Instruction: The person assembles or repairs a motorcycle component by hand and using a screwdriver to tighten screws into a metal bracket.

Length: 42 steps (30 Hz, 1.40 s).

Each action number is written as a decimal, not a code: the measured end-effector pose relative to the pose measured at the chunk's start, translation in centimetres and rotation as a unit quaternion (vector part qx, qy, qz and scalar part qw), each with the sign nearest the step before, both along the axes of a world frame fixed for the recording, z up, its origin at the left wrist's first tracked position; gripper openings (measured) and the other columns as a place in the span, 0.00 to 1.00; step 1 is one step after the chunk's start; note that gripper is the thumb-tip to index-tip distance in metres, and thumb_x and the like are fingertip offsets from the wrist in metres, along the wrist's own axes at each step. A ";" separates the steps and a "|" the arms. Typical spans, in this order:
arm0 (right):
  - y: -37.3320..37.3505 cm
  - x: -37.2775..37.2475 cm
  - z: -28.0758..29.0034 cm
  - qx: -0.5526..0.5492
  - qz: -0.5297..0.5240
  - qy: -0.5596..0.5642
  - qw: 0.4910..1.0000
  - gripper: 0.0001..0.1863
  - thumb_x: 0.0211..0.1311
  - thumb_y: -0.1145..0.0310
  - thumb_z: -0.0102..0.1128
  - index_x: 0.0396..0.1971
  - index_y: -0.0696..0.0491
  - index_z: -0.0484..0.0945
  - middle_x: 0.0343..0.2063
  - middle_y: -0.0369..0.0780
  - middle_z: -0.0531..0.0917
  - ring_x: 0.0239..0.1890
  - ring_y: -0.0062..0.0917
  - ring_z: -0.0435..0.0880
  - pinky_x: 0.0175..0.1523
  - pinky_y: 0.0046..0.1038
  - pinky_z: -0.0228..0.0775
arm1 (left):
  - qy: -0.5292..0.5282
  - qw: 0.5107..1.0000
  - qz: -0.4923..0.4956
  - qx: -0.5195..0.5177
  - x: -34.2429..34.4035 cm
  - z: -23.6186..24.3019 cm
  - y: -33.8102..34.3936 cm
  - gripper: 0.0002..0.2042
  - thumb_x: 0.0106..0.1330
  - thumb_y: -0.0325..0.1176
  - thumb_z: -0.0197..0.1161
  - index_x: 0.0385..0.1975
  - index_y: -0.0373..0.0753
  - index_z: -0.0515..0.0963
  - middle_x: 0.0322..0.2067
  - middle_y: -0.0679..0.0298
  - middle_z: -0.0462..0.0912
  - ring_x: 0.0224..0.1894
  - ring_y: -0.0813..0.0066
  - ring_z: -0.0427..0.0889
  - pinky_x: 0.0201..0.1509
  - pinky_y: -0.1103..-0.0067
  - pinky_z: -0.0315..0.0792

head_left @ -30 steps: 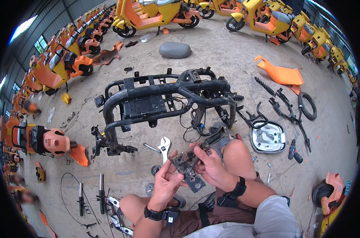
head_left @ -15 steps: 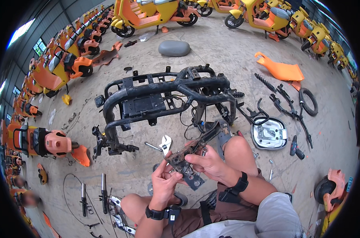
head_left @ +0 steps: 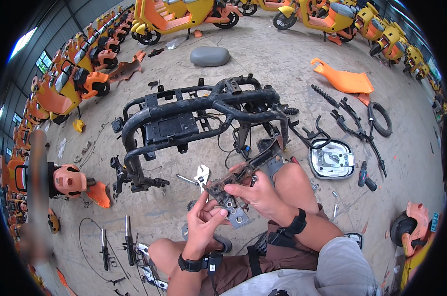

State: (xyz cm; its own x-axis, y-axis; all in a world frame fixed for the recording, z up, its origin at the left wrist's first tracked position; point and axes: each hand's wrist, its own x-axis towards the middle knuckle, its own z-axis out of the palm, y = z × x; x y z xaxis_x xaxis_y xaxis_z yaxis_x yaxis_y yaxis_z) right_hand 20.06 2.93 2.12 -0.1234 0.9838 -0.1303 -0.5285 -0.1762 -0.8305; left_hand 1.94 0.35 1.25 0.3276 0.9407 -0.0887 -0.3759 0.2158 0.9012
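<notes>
Low in front of me, both hands hold a dirty dark metal bracket (head_left: pixel 229 181) with a long arm running up to the right. My left hand (head_left: pixel 203 220) pinches the flat grey end plate (head_left: pixel 239 219), which has round holes in it. My right hand (head_left: pixel 259 196) is closed around the bracket's upper part, thumb on top, and a small shiny metal piece shows at its fingers. Just beyond my left fingers, an adjustable wrench (head_left: pixel 201 175) lies on the floor. Behind the bracket stands a black scooter frame (head_left: pixel 184 111); whether the bracket's far end touches it, I cannot tell.
To the right lie a white-lined tray-like part (head_left: pixel 332 158), a cordless drill (head_left: pixel 366 176), a shock absorber (head_left: pixel 325 95) and an orange panel (head_left: pixel 344 81). Fork tubes (head_left: pixel 129 240) lie at lower left. A grey seat (head_left: pixel 209 56) and yellow-orange scooters (head_left: pixel 184 17) are farther back.
The bracket has turned slightly in my hands, so the plate's holed face shows lighter. The whole view has shifted a little. Both hands keep their hold.
</notes>
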 end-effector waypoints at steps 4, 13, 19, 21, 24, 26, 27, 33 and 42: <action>0.3 -0.2 -0.7 0.027 -0.004 -0.011 1.000 0.25 0.54 0.74 0.72 0.50 0.56 0.70 0.40 0.36 0.81 0.38 0.15 0.80 0.40 0.17 0.73 | 0.006 1.000 -0.014 -0.007 -0.3 0.1 0.1 0.35 0.64 0.15 0.58 0.70 0.32 0.50 0.50 0.51 0.76 0.46 0.66 0.82 0.43 0.73 0.84; 0.0 -0.8 -0.3 0.063 -0.001 -0.047 0.997 0.29 0.48 0.77 0.76 0.49 0.58 0.68 0.40 0.36 0.81 0.43 0.16 0.80 0.45 0.18 0.74 | 0.082 0.995 0.052 -0.006 0.2 -0.2 0.4 0.31 0.64 0.18 0.62 0.66 0.28 0.58 0.47 0.52 0.80 0.43 0.75 0.83 0.42 0.79 0.83; -0.3 -0.8 -0.1 0.094 -0.020 -0.118 0.988 0.30 0.48 0.74 0.76 0.49 0.58 0.68 0.38 0.35 0.80 0.41 0.15 0.78 0.45 0.18 0.72 | 0.068 0.995 0.064 -0.026 0.3 -0.2 0.5 0.28 0.66 0.21 0.60 0.65 0.28 0.59 0.48 0.51 0.81 0.42 0.76 0.84 0.36 0.82 0.84; 0.0 -0.8 -0.7 0.105 -0.028 -0.085 0.990 0.29 0.49 0.74 0.76 0.49 0.58 0.69 0.38 0.35 0.79 0.40 0.15 0.78 0.43 0.18 0.73 | 0.055 0.996 0.059 -0.024 0.3 0.0 0.4 0.28 0.66 0.21 0.59 0.66 0.29 0.59 0.48 0.52 0.81 0.41 0.76 0.84 0.33 0.84 0.83; 0.2 -0.6 -1.1 0.072 -0.013 -0.036 0.997 0.28 0.52 0.75 0.73 0.51 0.57 0.68 0.36 0.36 0.80 0.33 0.13 0.79 0.34 0.17 0.72 | 0.040 0.997 0.060 -0.030 0.5 0.1 0.5 0.28 0.67 0.22 0.58 0.66 0.29 0.58 0.48 0.50 0.81 0.41 0.74 0.84 0.34 0.82 0.84; 0.0 0.0 -0.7 0.027 0.029 -0.006 0.999 0.24 0.58 0.73 0.69 0.51 0.58 0.69 0.38 0.36 0.80 0.34 0.14 0.79 0.36 0.18 0.74 | 0.065 0.997 0.045 -0.018 0.4 0.3 0.7 0.27 0.68 0.22 0.57 0.66 0.29 0.57 0.48 0.49 0.81 0.42 0.72 0.85 0.36 0.80 0.84; 0.1 -0.1 -0.8 0.029 0.031 -0.007 0.999 0.24 0.58 0.73 0.69 0.51 0.58 0.69 0.38 0.36 0.80 0.34 0.14 0.79 0.36 0.18 0.74 | 0.065 0.997 0.047 -0.017 0.4 0.4 0.7 0.27 0.68 0.22 0.57 0.66 0.29 0.57 0.48 0.49 0.81 0.42 0.72 0.85 0.36 0.80 0.84; 0.1 -0.7 -1.3 0.068 0.034 -0.037 0.996 0.24 0.59 0.70 0.68 0.52 0.58 0.68 0.38 0.37 0.80 0.36 0.14 0.79 0.38 0.18 0.73 | 0.066 0.996 0.052 -0.009 0.1 0.1 0.5 0.26 0.68 0.22 0.56 0.65 0.28 0.58 0.48 0.50 0.80 0.43 0.70 0.84 0.38 0.78 0.85; 0.0 -1.0 -0.7 0.119 0.026 -0.156 0.980 0.26 0.56 0.69 0.72 0.51 0.58 0.70 0.41 0.36 0.81 0.43 0.15 0.78 0.45 0.19 0.73 | 0.062 0.996 0.056 -0.029 -0.3 -0.6 0.5 0.25 0.68 0.21 0.55 0.65 0.30 0.59 0.49 0.51 0.80 0.42 0.73 0.84 0.36 0.78 0.84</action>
State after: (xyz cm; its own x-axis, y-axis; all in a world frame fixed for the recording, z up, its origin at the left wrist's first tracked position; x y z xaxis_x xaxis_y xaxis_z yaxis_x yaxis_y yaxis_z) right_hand 19.10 2.92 1.44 -0.1654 0.9842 0.0624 -0.2378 0.0216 -0.9711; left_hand 1.64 0.85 0.68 0.2038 0.9629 -0.1771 -0.2878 0.2318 0.9292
